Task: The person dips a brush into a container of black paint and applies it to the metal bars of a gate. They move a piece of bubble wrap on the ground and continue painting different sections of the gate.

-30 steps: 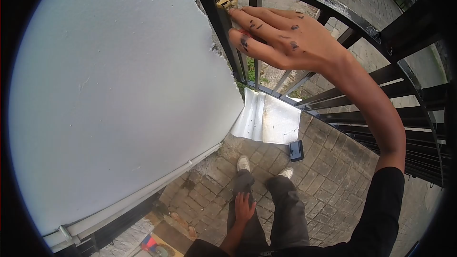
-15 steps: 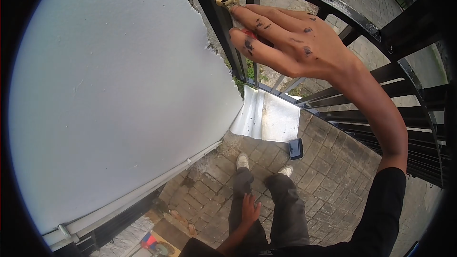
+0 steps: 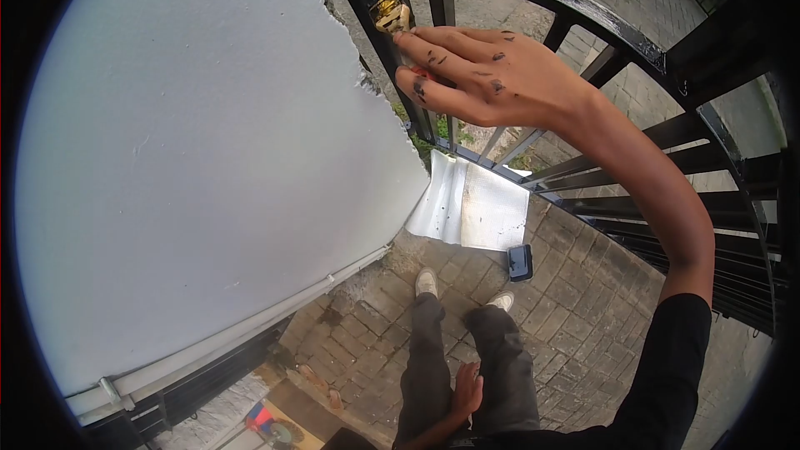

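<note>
My right hand [image 3: 492, 79], marked with dark smears, is closed around a paintbrush [image 3: 392, 21]. Its bristles press against a black metal post [image 3: 360, 0] of the fence, close to the grey wall. Most of the brush handle is hidden by my fingers; a bit of red shows between them. Low in the view, my left hand [image 3: 468, 387] hangs in front of my legs with its fingers stretched out, and I see nothing in it.
A broad pale grey wall [image 3: 208, 175] with a ragged edge fills the left side. Black fence rails [image 3: 592, 21] curve along the right. On the brick paving [image 3: 567, 258] lie a whitish sheet [image 3: 492, 204] and a small dark rectangular tray [image 3: 520, 262], just ahead of my shoes [image 3: 426, 282].
My right hand and the brush have shifted slightly down the post, the hand also a little left. My left hand has moved right and lower, across my legs.
</note>
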Demonstrator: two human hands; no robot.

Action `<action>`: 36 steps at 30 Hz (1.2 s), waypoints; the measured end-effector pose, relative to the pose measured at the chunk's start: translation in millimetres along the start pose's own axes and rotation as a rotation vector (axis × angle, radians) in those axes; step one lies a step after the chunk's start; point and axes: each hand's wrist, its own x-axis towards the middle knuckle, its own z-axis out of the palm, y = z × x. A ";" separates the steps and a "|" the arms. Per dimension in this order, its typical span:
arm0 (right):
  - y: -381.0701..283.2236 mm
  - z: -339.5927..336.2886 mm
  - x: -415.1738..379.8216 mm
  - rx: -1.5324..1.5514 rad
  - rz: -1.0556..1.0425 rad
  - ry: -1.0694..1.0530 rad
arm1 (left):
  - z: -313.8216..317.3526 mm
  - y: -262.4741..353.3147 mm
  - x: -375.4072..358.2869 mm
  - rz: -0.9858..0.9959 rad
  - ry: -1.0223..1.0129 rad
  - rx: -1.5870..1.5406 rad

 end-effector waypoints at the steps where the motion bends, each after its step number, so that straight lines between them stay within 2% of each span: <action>1: -0.4 0.8 -1.2 0.002 -0.005 -0.002 | 1.8 4.0 -3.5 -0.020 -0.007 -0.016; 7: 1.7 3.0 -3.9 0.114 0.057 0.093 | 12.1 2.4 -7.6 -0.066 0.013 -0.026; 10: -8.6 16.3 -3.3 0.356 0.621 0.452 | 7.6 0.3 -3.5 -0.052 -0.004 -0.014; 11: -13.2 22.8 -4.0 0.356 0.620 0.455 | 5.4 -0.6 -2.6 -0.051 -0.010 0.001; 13: -22.0 33.3 -2.6 0.474 0.876 0.662 | 4.0 -5.8 -0.6 -0.039 -0.012 -0.010; 14: -25.2 37.8 -1.7 0.498 0.918 0.706 | 3.0 -8.3 -0.6 -0.029 -0.019 -0.022; 17: -29.0 36.1 4.2 0.324 0.882 0.641 | -1.3 -7.2 0.4 -0.035 -0.024 0.037; 24: -35.8 29.4 -1.2 0.182 0.842 0.583 | -11.9 -13.6 1.9 -0.088 -0.092 0.035; 26: -32.9 33.2 -4.5 0.116 0.819 0.704 | -15.5 -14.1 1.9 -0.095 -0.097 0.023; 32: -45.8 31.7 0.2 0.220 0.851 0.774 | -18.9 -19.3 2.9 -0.048 -0.077 0.042; 36: -43.5 41.7 11.8 0.249 0.807 0.741 | -18.2 -22.8 3.2 -0.034 -0.075 0.055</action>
